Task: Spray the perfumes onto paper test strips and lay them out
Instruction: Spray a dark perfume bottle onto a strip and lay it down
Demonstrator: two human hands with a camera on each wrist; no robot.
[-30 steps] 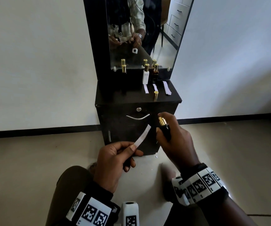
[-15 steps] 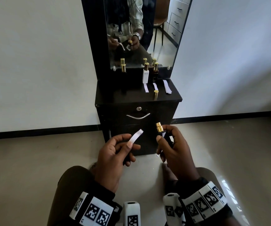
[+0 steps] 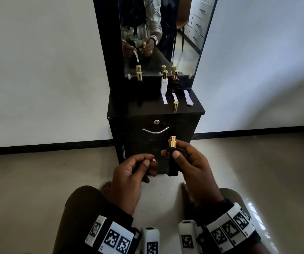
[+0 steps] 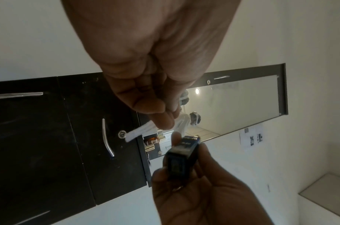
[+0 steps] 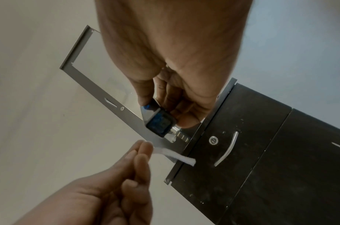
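My right hand (image 3: 187,160) grips an upright black perfume bottle (image 3: 173,163) with a bare gold sprayer (image 3: 172,142), in front of the black cabinet (image 3: 155,136). The bottle's square base (image 5: 160,124) faces the right wrist camera. My left hand (image 3: 134,169) pinches a white paper strip (image 4: 139,132) between thumb and fingers just left of the bottle; the hand hides most of the strip in the head view. On the cabinet top lie two single strips (image 3: 164,98) (image 3: 174,97), a small stack of strips (image 3: 188,97) and a loose gold cap (image 3: 175,105).
A white bottle (image 3: 164,84), a dark bottle (image 3: 175,81) and a gold-capped bottle (image 3: 139,76) stand by the mirror (image 3: 158,33). The cabinet has a drawer handle (image 3: 155,130) and lock. Pale floor lies on both sides; my knees are below.
The right hand has turned the bottle upright and lowered it slightly. The left hand has tipped the strip down, so it no longer sticks up towards the sprayer.
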